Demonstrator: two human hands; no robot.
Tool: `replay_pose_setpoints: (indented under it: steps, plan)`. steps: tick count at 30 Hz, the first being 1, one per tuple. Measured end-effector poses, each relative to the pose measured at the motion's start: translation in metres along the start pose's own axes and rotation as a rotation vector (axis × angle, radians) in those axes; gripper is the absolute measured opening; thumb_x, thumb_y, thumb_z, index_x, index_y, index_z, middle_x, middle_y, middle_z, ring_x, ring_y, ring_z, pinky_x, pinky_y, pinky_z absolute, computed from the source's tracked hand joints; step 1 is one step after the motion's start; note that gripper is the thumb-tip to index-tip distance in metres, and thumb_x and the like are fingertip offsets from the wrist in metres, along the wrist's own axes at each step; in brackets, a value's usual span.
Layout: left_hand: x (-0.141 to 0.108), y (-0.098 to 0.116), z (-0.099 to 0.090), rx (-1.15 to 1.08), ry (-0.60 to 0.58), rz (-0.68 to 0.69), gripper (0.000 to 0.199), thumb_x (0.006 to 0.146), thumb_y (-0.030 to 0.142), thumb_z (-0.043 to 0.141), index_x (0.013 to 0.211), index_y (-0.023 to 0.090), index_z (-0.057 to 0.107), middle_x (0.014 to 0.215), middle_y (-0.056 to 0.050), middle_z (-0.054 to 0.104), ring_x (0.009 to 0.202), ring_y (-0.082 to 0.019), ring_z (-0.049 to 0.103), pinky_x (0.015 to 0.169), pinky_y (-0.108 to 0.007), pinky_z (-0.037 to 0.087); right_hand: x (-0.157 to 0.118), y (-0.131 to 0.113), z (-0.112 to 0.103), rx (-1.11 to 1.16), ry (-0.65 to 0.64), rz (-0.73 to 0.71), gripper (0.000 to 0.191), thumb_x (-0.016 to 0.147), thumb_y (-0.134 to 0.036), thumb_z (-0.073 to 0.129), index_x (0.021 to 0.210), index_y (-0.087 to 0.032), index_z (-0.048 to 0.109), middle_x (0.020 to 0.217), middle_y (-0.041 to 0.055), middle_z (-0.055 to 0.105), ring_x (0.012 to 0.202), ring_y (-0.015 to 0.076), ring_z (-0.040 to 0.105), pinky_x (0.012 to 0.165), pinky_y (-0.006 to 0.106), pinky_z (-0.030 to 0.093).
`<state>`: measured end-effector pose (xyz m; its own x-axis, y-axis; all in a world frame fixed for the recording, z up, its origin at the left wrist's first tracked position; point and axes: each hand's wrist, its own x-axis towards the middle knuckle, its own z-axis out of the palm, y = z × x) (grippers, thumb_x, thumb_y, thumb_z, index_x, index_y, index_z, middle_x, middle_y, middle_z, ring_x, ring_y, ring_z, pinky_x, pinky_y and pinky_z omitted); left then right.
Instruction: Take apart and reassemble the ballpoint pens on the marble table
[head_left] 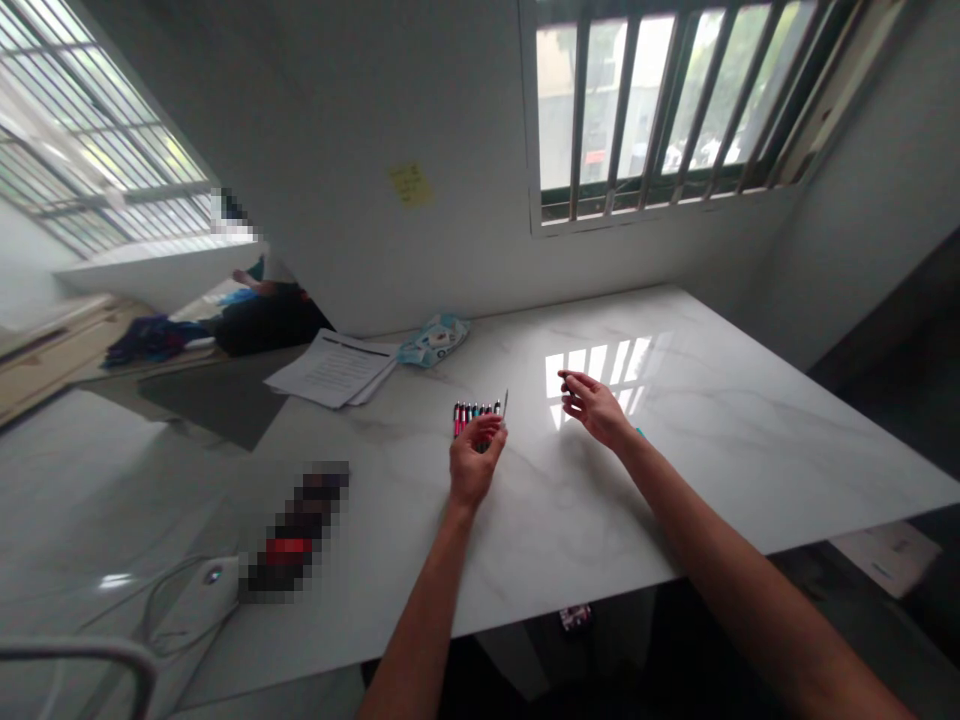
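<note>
Pens: about seven tops show, exact count unclear, in one row just beyond your left hand, which pinches one thin rod; your right hand grips one small dark piece.

This looks like a study or plain office, though a room in a home is also possible. Printed papers and a row of pens lie on the marble-patterned table, with a yellow note and a barred window on the wall behind it. Beyond the table's left end are another person, clothes and more barred panes.
</note>
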<state>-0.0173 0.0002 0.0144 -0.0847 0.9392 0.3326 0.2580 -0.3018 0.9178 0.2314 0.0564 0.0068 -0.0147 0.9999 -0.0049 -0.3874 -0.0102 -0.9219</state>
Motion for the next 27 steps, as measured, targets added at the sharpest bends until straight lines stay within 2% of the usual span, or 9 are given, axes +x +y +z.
replay_pose_setpoints:
  steps: [2,4,7,12,16,27]
  plan:
    - [0.002,0.000,-0.006,0.216,0.081,0.124,0.018,0.089,0.030,0.072,0.104,0.022,0.076,0.103,-0.005,0.076,0.088,-0.019,0.069,0.086,-0.034,0.055,-0.002,0.005,0.004,-0.265,-0.041,-0.130,0.039,0.086,-0.051,0.073,0.113,-0.023,0.078,0.090,0.0039,0.073,0.071,0.0151,0.064,0.070,0.031,0.055]
    - [0.003,0.000,-0.010,0.383,0.118,0.215,0.015,0.090,0.025,0.069,0.103,0.023,0.076,0.104,-0.005,0.077,0.094,-0.022,0.069,0.091,-0.037,0.053,-0.006,0.008,0.008,-0.488,-0.076,-0.288,0.031,0.089,-0.040,0.069,0.111,-0.022,0.080,0.097,0.0065,0.075,0.080,0.0178,0.067,0.074,0.033,0.056]
    - [0.002,0.000,-0.011,0.546,0.132,0.269,0.013,0.090,0.020,0.070,0.100,0.024,0.077,0.102,-0.005,0.077,0.098,-0.025,0.068,0.093,-0.040,0.050,-0.011,0.009,0.014,-0.622,-0.092,-0.406,0.024,0.087,-0.029,0.067,0.108,-0.024,0.079,0.107,0.0068,0.077,0.092,0.0207,0.072,0.083,0.035,0.057]
    - [0.000,0.000,-0.009,0.668,0.107,0.258,0.014,0.089,0.018,0.070,0.099,0.025,0.077,0.103,-0.004,0.076,0.099,-0.027,0.066,0.094,-0.041,0.046,-0.015,0.010,0.018,-0.600,-0.150,-0.414,0.022,0.085,-0.026,0.071,0.107,-0.024,0.073,0.101,0.0049,0.079,0.092,0.0208,0.075,0.081,0.035,0.059]
    - [-0.001,0.000,-0.007,0.674,0.092,0.237,0.017,0.088,0.016,0.071,0.100,0.026,0.077,0.105,-0.004,0.076,0.101,-0.027,0.065,0.095,-0.041,0.045,-0.015,0.012,0.018,-0.577,-0.197,-0.390,0.025,0.084,-0.024,0.071,0.110,-0.024,0.071,0.104,0.0053,0.079,0.095,0.0208,0.076,0.083,0.035,0.059]
    - [-0.002,0.002,-0.006,0.660,0.040,0.227,0.019,0.087,0.015,0.070,0.101,0.026,0.077,0.107,-0.004,0.076,0.103,-0.026,0.065,0.097,-0.041,0.044,-0.018,0.014,0.022,-0.630,-0.226,-0.364,0.021,0.083,-0.028,0.073,0.103,-0.024,0.074,0.102,0.0042,0.080,0.092,0.0210,0.075,0.082,0.035,0.059]
